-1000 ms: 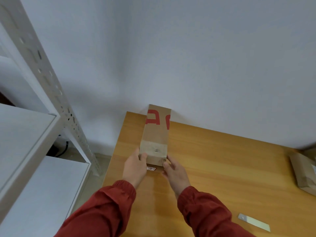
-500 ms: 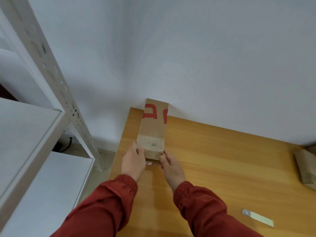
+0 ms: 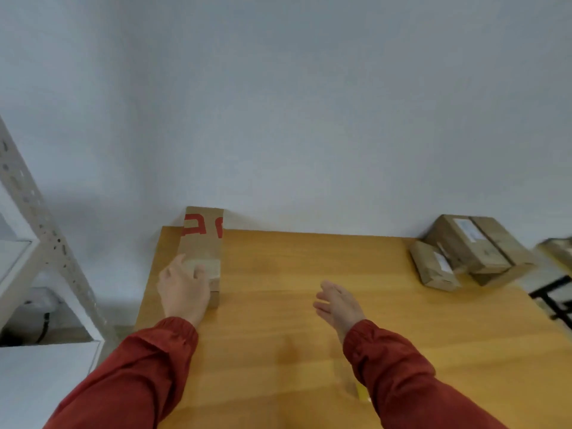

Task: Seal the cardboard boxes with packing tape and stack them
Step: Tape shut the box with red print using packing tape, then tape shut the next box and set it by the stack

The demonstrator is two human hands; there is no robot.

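A long cardboard box [image 3: 202, 246] with red print and a taped near end lies at the far left corner of the wooden table [image 3: 309, 305], its far end against the wall. My left hand [image 3: 184, 289] rests on the box's near left corner, fingers laid over the taped end. My right hand [image 3: 339, 305] hovers above the bare tabletop to the right of the box, fingers relaxed and holding nothing. More cardboard boxes [image 3: 470, 249] lie in a pile at the table's far right.
A white metal shelf rack [image 3: 46, 236] stands left of the table. A small yellowish strip [image 3: 360, 391] lies on the table beside my right sleeve. A black frame [image 3: 554, 295] shows beyond the table's right edge.
My right hand has let go of the box and moved right over the table. The left hand stays on the box. The view has swung right, showing the pile of boxes.
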